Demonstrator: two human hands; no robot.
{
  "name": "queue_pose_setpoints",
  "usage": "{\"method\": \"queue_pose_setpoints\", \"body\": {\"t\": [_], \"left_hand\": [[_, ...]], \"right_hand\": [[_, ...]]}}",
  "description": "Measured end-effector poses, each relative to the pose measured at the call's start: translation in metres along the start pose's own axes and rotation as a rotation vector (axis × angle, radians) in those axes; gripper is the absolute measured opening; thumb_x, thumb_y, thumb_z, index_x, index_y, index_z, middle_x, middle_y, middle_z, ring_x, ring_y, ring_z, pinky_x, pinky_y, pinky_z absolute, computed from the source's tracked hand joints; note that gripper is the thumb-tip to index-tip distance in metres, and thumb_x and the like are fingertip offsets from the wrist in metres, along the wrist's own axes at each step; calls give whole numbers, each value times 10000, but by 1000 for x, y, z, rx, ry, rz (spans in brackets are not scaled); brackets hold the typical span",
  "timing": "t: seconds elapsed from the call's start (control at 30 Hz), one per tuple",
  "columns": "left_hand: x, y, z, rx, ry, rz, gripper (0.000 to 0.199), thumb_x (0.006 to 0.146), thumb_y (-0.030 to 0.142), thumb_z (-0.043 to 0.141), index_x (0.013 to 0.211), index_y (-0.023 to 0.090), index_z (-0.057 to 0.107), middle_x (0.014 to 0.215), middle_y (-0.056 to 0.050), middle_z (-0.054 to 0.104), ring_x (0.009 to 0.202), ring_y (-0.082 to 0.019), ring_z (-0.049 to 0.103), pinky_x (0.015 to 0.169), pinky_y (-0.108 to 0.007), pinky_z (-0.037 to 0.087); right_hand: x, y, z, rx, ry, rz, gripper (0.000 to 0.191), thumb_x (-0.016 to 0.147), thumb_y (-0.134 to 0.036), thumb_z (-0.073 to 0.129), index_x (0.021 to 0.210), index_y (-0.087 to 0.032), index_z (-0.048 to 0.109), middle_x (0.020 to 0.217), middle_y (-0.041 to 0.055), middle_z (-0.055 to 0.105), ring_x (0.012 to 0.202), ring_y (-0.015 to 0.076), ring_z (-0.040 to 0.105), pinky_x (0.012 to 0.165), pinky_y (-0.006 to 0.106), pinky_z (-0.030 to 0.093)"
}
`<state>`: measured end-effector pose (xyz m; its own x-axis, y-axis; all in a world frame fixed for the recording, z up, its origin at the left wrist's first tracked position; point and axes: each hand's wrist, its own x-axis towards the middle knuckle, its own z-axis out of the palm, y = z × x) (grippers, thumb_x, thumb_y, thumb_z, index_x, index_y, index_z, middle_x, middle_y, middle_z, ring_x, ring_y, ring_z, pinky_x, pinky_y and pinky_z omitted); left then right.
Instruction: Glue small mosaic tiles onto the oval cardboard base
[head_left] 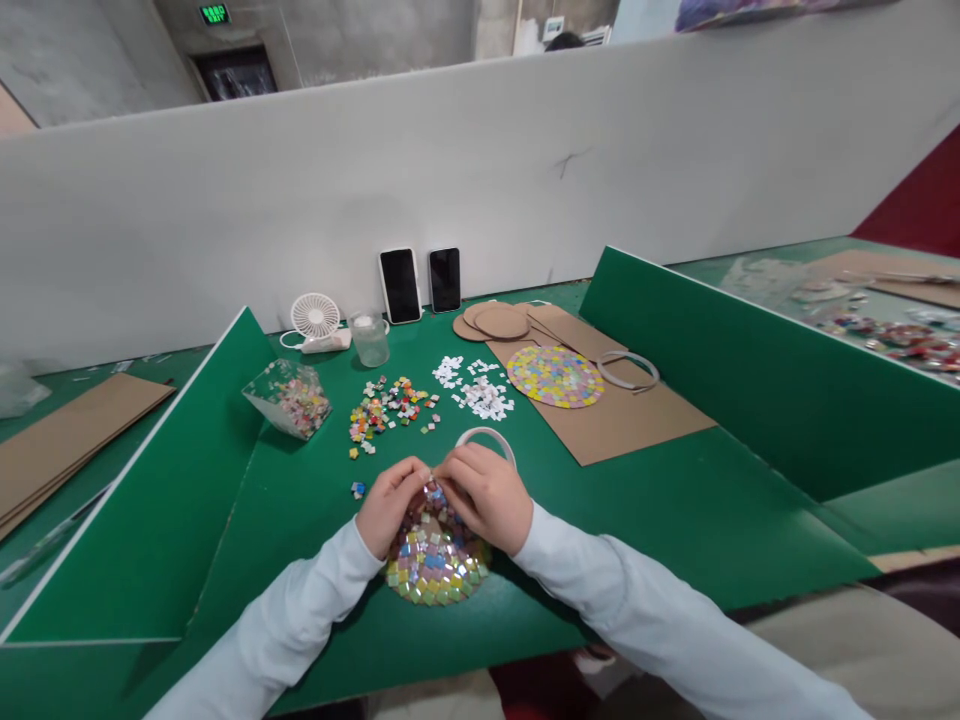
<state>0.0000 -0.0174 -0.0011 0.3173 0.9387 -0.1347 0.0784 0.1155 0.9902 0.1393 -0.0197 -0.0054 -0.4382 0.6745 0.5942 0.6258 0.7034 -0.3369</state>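
Note:
A round mosaic disc point(436, 572) of shiny coloured tiles lies on the green table near its front edge. My left hand point(391, 502) is over the disc's upper left part, thumb and index finger pinched together. From the other side my right hand point(489, 497) meets it, its fingers also closed. Whatever is between the fingertips is too small and too covered to name. Behind my right hand a roll of white tape point(491, 436) rests on the table, partly hidden. A small blue tile cluster point(358, 490) sits left of my left hand.
Coloured tiles point(390, 405), white backing scraps point(484, 398) and a clear tile container point(289, 400) lie beyond my hands. Farther back stand a fan point(315, 318), a plastic cup point(370, 340) and two phones point(400, 286). A finished-looking mosaic disc point(555, 377) rests on cardboard point(600, 440). Green panels point(750, 370) flank the space.

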Motion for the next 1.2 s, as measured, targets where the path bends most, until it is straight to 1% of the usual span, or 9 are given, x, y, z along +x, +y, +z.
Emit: {"method": "queue_pose_setpoints", "body": {"t": [0.1, 0.17, 0.43, 0.6, 0.83, 1.0, 1.07, 1.13, 1.2], "left_hand": [[0, 2, 3, -239, -17, -78, 259, 631, 366, 503, 537, 160, 377, 460, 72, 317, 421, -48, 265, 424, -189, 229], [-1, 5, 5, -349, -19, -105, 271, 600, 357, 549, 530, 153, 384, 456, 74, 322, 416, -38, 260, 423, -180, 231], [-2, 7, 8, -556, -29, -149, 290, 581, 305, 615, 510, 144, 385, 414, 74, 319, 403, -32, 282, 425, -167, 250], [-2, 7, 7, -586, -29, -136, 278, 591, 284, 616, 502, 140, 396, 405, 69, 332, 403, -34, 303, 438, -170, 267], [-2, 7, 7, -542, -10, -113, 274, 585, 302, 617, 499, 139, 413, 404, 66, 337, 408, -40, 311, 436, -175, 259], [0, 6, 6, -532, -9, -105, 245, 594, 303, 608, 513, 134, 451, 408, 62, 347, 418, -44, 336, 447, -178, 277], [3, 6, 1, -543, 27, -94, 224, 592, 297, 610, 529, 130, 474, 422, 61, 358, 414, -38, 331, 445, -177, 284], [7, 6, -7, -566, 117, -46, 213, 570, 290, 625, 544, 125, 494, 448, 61, 372, 403, -25, 311, 432, -172, 280], [11, 6, -15, -553, 181, -6, 215, 548, 291, 640, 542, 121, 510, 443, 66, 356, 397, -19, 307, 422, -166, 273]], "right_hand": [[0, -1, 0, 50, 32, 7, 203, 790, -170, 329, 704, -152, 512, 665, 57, 530, 636, 151, 441, 569, 254, 343], [0, -1, 0, 68, 52, 0, 196, 788, -160, 330, 716, -147, 512, 672, 61, 532, 644, 152, 444, 574, 255, 349], [1, -1, 1, -1, 163, -96, 195, 783, -139, 341, 699, -132, 517, 641, 64, 533, 611, 150, 425, 545, 252, 357], [2, -2, 1, -1, 177, -109, 188, 776, -120, 350, 705, -127, 524, 642, 64, 540, 607, 147, 428, 545, 250, 363], [1, -1, 1, 18, 174, -91, 179, 774, -122, 352, 741, -129, 528, 670, 67, 547, 623, 148, 438, 551, 253, 371], [0, -1, 1, 42, 181, -84, 171, 772, -120, 356, 753, -133, 526, 683, 71, 548, 634, 147, 454, 560, 253, 379], [-1, -1, 0, 58, 182, -70, 169, 770, -115, 352, 758, -136, 520, 690, 70, 546, 647, 147, 462, 568, 250, 383], [-2, 1, -1, 62, 186, -38, 171, 769, -111, 344, 768, -142, 512, 706, 70, 543, 670, 147, 470, 581, 246, 388], [-2, 5, -1, 39, 164, 12, 186, 767, -100, 328, 783, -146, 507, 723, 70, 542, 690, 150, 478, 591, 243, 390]]}}
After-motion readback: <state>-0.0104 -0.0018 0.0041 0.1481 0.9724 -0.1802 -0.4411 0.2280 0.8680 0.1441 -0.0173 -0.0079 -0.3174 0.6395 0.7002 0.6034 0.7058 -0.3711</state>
